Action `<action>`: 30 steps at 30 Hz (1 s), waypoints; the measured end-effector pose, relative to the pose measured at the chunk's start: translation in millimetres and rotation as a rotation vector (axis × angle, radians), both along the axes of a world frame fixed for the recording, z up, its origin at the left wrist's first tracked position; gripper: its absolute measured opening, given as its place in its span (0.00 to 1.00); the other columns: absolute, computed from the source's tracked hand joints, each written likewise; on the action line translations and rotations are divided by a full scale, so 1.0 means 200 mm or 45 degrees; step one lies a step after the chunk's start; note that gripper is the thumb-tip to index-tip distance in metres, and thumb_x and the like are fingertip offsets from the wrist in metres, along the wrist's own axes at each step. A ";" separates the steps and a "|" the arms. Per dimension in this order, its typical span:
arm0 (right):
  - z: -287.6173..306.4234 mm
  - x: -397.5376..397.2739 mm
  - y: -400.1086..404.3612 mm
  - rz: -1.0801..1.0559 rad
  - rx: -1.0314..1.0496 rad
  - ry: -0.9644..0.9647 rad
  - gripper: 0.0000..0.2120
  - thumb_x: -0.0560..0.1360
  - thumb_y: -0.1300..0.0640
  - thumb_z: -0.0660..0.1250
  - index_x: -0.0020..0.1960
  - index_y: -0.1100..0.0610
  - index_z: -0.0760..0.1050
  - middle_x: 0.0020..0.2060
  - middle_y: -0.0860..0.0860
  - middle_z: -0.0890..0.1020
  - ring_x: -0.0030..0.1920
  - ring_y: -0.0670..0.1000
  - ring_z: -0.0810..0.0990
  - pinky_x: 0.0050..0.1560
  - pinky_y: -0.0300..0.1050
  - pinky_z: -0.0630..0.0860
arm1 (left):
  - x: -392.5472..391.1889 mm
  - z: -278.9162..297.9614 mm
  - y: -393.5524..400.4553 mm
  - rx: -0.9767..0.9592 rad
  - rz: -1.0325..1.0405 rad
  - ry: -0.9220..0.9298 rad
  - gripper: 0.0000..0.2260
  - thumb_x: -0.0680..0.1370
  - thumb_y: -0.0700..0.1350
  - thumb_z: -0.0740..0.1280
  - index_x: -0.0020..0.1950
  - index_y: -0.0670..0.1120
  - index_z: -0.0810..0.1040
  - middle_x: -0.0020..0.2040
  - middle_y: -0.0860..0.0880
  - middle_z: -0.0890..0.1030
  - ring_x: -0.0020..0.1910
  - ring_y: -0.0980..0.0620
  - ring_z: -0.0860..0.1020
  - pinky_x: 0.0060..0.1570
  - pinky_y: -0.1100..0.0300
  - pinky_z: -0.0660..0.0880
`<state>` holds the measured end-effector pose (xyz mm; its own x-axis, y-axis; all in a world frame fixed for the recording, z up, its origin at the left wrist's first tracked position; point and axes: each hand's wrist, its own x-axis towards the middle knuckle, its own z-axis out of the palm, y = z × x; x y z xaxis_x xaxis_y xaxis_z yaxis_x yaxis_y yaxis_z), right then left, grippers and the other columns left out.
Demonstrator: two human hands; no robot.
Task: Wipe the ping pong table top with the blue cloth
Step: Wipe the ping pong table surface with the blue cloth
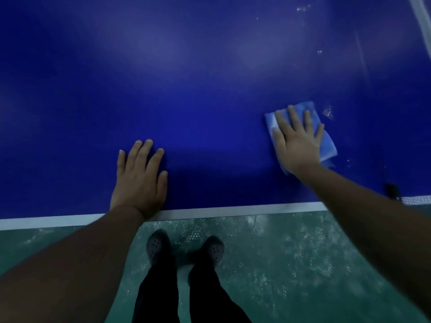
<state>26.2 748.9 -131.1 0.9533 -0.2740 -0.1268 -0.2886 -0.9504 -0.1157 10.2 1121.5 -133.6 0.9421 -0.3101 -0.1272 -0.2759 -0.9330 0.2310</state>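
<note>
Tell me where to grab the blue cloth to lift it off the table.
Pinch the blue cloth at its free right edge, coming from the right and above. It lies folded flat on the table with the right hand pressing open-fingered on its left and middle, so only that right strip sticks out. The left hand rests flat, apart.

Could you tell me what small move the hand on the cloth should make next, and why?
Probably slide the right hand, which presses the blue cloth flat on the table top, a little forward and to the right. Whitish specks lie just beyond the cloth's far right corner, and more show further up. The left hand rests flat, bracing.
</note>
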 end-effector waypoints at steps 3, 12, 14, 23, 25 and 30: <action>-0.05 -0.17 0.33 0.210 -0.055 -0.083 0.24 0.83 0.43 0.49 0.79 0.45 0.60 0.80 0.51 0.59 0.79 0.64 0.54 0.71 0.76 0.51 | 0.01 0.00 0.00 -0.034 0.002 0.009 0.29 0.80 0.56 0.47 0.76 0.42 0.66 0.79 0.42 0.60 0.79 0.43 0.52 0.77 0.39 0.45; -0.03 0.40 0.15 0.975 -0.116 0.004 0.27 0.81 0.39 0.44 0.79 0.42 0.58 0.80 0.50 0.59 0.79 0.62 0.53 0.74 0.71 0.47 | 0.01 0.00 0.00 0.066 -0.034 0.045 0.30 0.81 0.58 0.44 0.78 0.44 0.62 0.80 0.43 0.56 0.80 0.43 0.48 0.77 0.39 0.45; -0.02 0.53 0.14 0.580 -0.002 0.005 0.27 0.82 0.38 0.42 0.80 0.39 0.53 0.81 0.46 0.53 0.81 0.57 0.46 0.75 0.67 0.41 | 0.00 0.00 0.00 0.065 -0.033 0.050 0.30 0.81 0.57 0.44 0.78 0.44 0.62 0.80 0.43 0.56 0.80 0.43 0.49 0.76 0.38 0.46; -0.05 0.03 0.37 1.407 0.037 -0.064 0.22 0.84 0.40 0.49 0.77 0.42 0.64 0.79 0.46 0.61 0.80 0.59 0.52 0.76 0.69 0.46 | 0.02 0.03 0.00 -0.030 0.000 0.039 0.27 0.80 0.55 0.51 0.74 0.42 0.70 0.76 0.41 0.65 0.77 0.40 0.60 0.75 0.37 0.54; -0.02 0.19 0.28 1.386 0.014 -0.047 0.23 0.84 0.40 0.48 0.76 0.42 0.65 0.79 0.46 0.61 0.80 0.59 0.52 0.76 0.70 0.48 | 0.04 0.04 -0.01 -0.052 0.035 0.028 0.26 0.80 0.55 0.52 0.71 0.43 0.73 0.74 0.41 0.69 0.75 0.39 0.64 0.73 0.38 0.57; 0.00 0.34 0.34 0.990 0.025 -0.014 0.23 0.85 0.40 0.48 0.77 0.41 0.64 0.79 0.46 0.59 0.80 0.58 0.51 0.73 0.72 0.50 | 0.23 0.09 -0.06 -0.117 0.105 0.025 0.25 0.79 0.54 0.53 0.67 0.41 0.76 0.71 0.41 0.73 0.69 0.37 0.71 0.65 0.38 0.68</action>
